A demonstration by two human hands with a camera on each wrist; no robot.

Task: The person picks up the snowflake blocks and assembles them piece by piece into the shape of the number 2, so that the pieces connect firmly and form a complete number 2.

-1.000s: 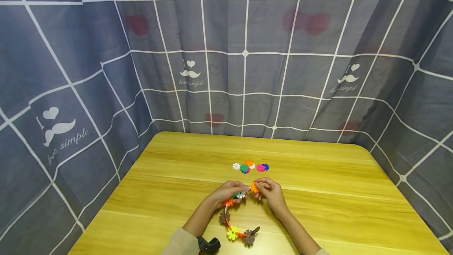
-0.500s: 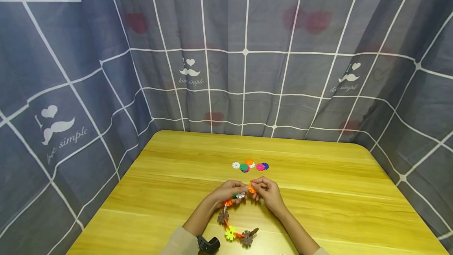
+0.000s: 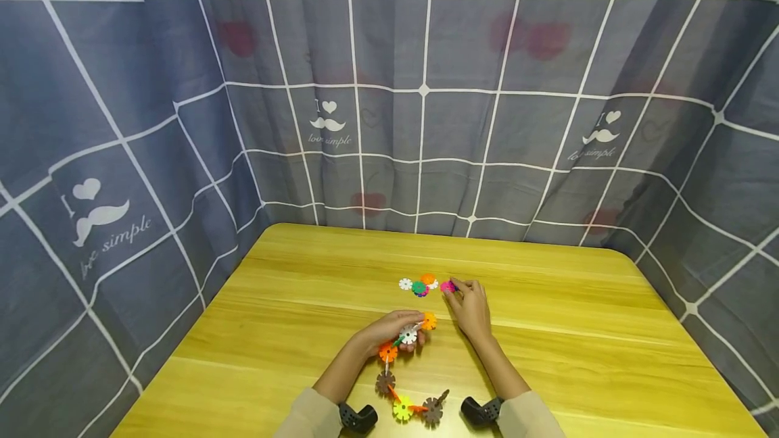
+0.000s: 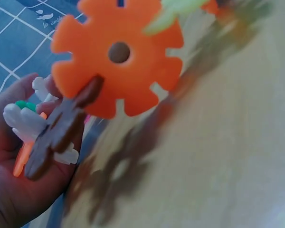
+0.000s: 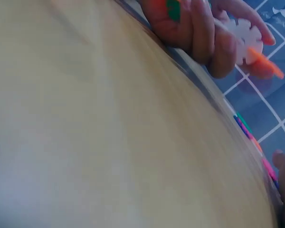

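In the lower centre, the left hand (image 3: pixel 389 326) grips the chain of discs (image 3: pixel 385 382), best held steady. Above right, the right hand (image 3: pixel 472 309) has fingertips at the pink disc (image 3: pixel 447 286); pinching or not, I cannot tell. A light edge grip should suit.

your left hand (image 3: pixel 392 330) holds the chain of interlocked snowflake discs (image 3: pixel 385 382), orange at its far end, curving round to brown nearest you | your right hand (image 3: pixel 471 307) reaches the pink snowflake disc (image 3: pixel 447 286), flat on the table (image 3: pixel 566 330)
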